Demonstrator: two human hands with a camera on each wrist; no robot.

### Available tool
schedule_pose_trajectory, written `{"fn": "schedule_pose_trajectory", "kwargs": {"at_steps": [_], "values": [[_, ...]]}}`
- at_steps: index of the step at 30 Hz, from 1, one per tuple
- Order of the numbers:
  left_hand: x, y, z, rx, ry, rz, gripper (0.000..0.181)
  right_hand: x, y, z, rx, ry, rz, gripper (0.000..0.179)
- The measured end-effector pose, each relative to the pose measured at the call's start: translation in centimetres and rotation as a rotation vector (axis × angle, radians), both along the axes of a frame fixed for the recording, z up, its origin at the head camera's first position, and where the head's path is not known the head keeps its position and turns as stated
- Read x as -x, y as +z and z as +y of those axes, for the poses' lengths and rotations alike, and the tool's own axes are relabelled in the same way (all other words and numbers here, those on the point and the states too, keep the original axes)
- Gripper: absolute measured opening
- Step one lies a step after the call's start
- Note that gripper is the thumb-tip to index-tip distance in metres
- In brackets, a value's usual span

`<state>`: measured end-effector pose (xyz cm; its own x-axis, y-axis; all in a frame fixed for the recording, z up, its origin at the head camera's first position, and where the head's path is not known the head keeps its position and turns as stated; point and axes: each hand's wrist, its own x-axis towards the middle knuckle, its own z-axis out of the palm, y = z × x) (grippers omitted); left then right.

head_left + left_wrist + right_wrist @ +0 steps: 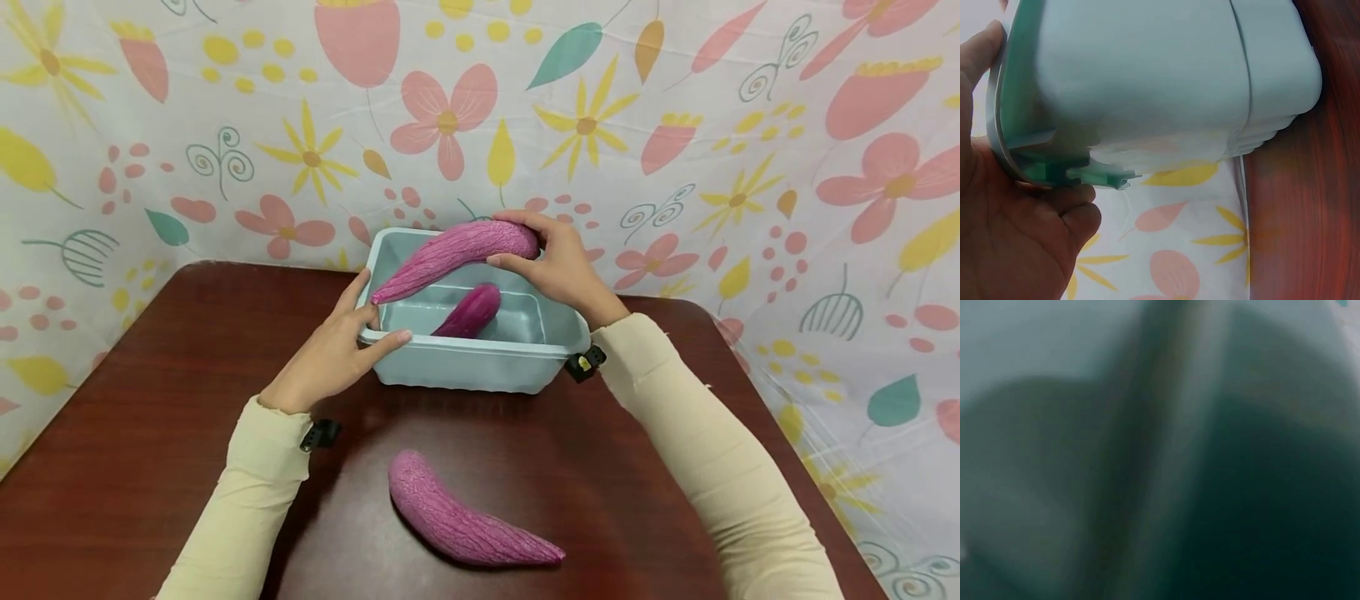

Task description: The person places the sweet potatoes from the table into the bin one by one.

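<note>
A light blue plastic bin (480, 367) stands at the back of the table. My left hand (326, 358) grips its left rim; the left wrist view shows the fingers (1072, 212) curled under the rim of the bin. Over the bin, my right hand (566, 262) holds a wrinkled purple eggplant (457, 250) by its thick end. Its thin tip points left, close to my left fingers. Inside the bin lies a darker, smoother eggplant (476, 308), partly hidden by the front wall. The right wrist view is blurred and dark, filled by bluish-green surfaces.
Another wrinkled purple eggplant (465, 521) lies on the dark wooden table (150, 417) in front of the bin, its tip toward the right. Behind the table hangs a flower-printed cloth (450, 167), which also runs along the sides.
</note>
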<state>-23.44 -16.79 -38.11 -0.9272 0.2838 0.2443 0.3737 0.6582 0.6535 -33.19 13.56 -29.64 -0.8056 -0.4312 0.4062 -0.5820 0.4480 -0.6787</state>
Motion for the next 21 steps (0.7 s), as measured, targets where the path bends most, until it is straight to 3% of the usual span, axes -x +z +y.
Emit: {"fn": "schedule_pose_trajectory", "kwargs": {"at_steps": [9, 14, 21], "values": [[-0.1, 0.1, 0.2, -0.006, -0.006, -0.008, 0.048, 0.6, 0.5, 0.0, -0.110, -0.082, 0.031, 0.053], [-0.2, 0.1, 0.3, -0.012, 0.000, -0.005, 0.050, 0.6, 0.0, -0.1, -0.184, -0.150, 0.018, 0.053], [-0.5, 0.1, 0.5, 0.001, 0.004, -0.021, 0.052, 0.2, -1.2, -0.8, -0.276, -0.096, -0.002, 0.064]]}}
